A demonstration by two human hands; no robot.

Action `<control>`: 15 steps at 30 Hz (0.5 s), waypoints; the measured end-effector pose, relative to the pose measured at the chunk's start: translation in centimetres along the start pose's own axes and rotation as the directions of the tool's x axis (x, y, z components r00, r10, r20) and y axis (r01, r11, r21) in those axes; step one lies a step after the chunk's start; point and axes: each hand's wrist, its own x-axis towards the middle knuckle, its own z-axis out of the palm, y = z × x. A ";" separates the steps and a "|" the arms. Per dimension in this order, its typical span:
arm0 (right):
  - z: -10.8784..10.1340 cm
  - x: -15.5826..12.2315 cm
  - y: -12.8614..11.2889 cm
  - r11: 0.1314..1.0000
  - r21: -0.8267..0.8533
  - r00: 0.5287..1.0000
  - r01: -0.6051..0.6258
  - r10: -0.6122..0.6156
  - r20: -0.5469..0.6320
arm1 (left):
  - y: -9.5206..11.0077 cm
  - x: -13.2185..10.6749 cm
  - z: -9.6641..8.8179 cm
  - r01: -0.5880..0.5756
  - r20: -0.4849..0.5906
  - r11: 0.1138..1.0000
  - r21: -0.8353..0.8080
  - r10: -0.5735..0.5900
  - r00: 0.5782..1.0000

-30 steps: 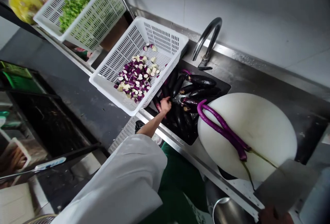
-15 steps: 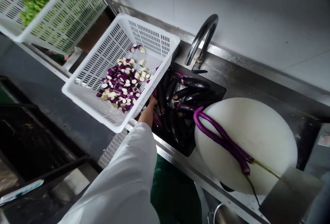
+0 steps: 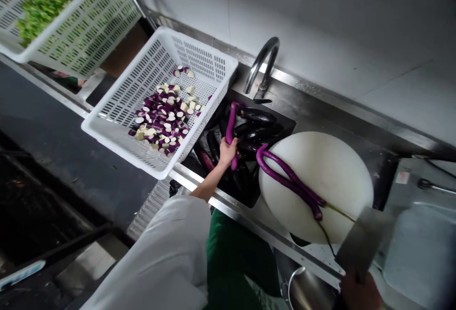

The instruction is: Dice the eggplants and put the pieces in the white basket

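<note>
A long, bright purple eggplant (image 3: 231,124) is gripped in my left hand (image 3: 228,150), its fingers wrapped round it above the sink. Below it, several dark, wet eggplants (image 3: 261,134) fill the sink basin. At the lower right, my right hand (image 3: 359,291) is closed round the handle of a cleaver (image 3: 364,241); the handle is mostly hidden. The cleaver's broad blade is near the edge of the round white cutting board (image 3: 335,167). Two thin purple eggplants (image 3: 295,184) with long stems lie on the board, one curled at its tip.
Left of the sink, a white plastic basket (image 3: 124,155) holds cut eggplant pieces (image 3: 166,117). Behind it stands another basket (image 3: 89,29) with chopped greens (image 3: 50,8). A curved faucet (image 3: 267,58) rises at the back. A metal pot (image 3: 306,291) sits below the counter edge.
My left hand has come up from among the eggplants, moving right with a purple one in it. My right hand has come into view with the cleaver. The view has shifted.
</note>
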 end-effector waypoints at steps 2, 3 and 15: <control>-0.4 -0.7 -0.8 0.998 0.032 0.999 -0.048 0.047 0.026 | 1.7 -4.9 1.1 -0.125 0.094 0.992 -0.021 0.127 0.987; -0.4 -0.9 -1.0 0.997 0.054 0.998 -0.052 0.051 0.033 | 2.6 -7.0 1.2 -0.207 0.138 0.978 0.008 0.204 0.969; 0.6 -1.0 -0.7 0.991 0.131 0.999 0.033 -0.029 -0.031 | 13.0 -13.6 13.3 -0.513 0.660 0.855 -0.084 0.433 0.614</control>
